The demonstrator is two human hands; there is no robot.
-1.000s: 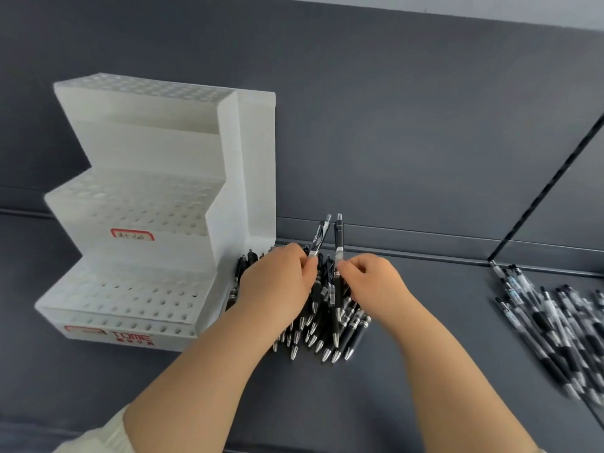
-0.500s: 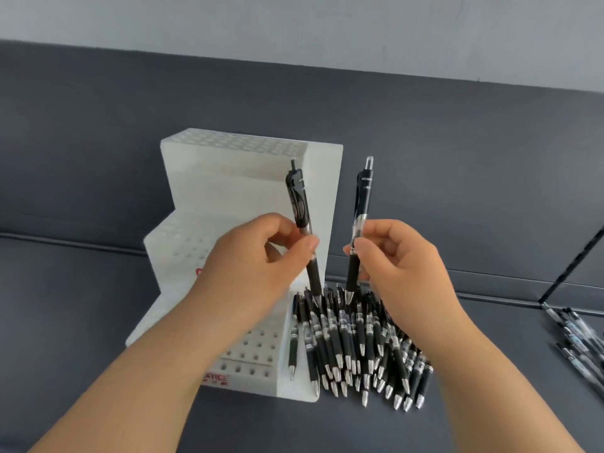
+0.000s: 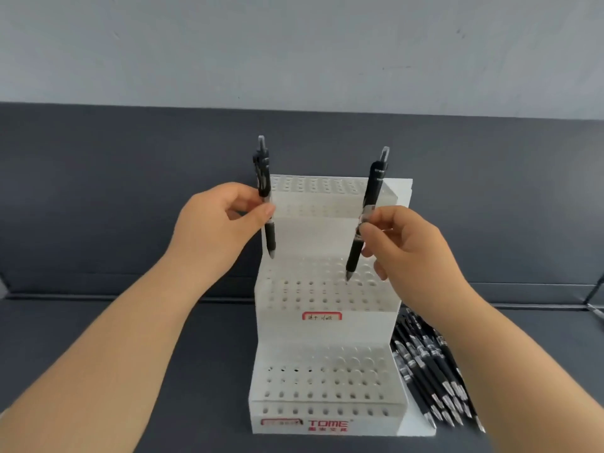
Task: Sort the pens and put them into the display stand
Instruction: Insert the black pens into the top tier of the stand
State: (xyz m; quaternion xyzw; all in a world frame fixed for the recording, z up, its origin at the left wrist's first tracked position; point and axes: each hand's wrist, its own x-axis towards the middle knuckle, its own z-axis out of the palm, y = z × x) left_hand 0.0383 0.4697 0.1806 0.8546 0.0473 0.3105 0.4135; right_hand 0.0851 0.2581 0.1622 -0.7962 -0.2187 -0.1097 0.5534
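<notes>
A white stepped display stand [image 3: 327,331] with rows of holes faces me on the dark surface. My left hand [image 3: 219,227] pinches a black pen [image 3: 264,178] upright, tip down, at the stand's upper left edge. My right hand [image 3: 408,246] grips a second black pen [image 3: 372,197], slightly tilted, with its tip just above the holes at the right of the middle tier. No pens stand in the visible holes of the stand. A heap of black pens [image 3: 428,371] lies on the surface right of the stand, partly hidden by my right forearm.
A dark grey back panel rises behind the stand, with a pale wall above it. A few more pens [image 3: 596,310] show at the far right edge. A red-framed label [image 3: 322,316] sits on the stand's middle front.
Both hands have lifted one pen each out of the heap and carried them up over the stand. The view has shifted, so the stand now sits in front of me.
</notes>
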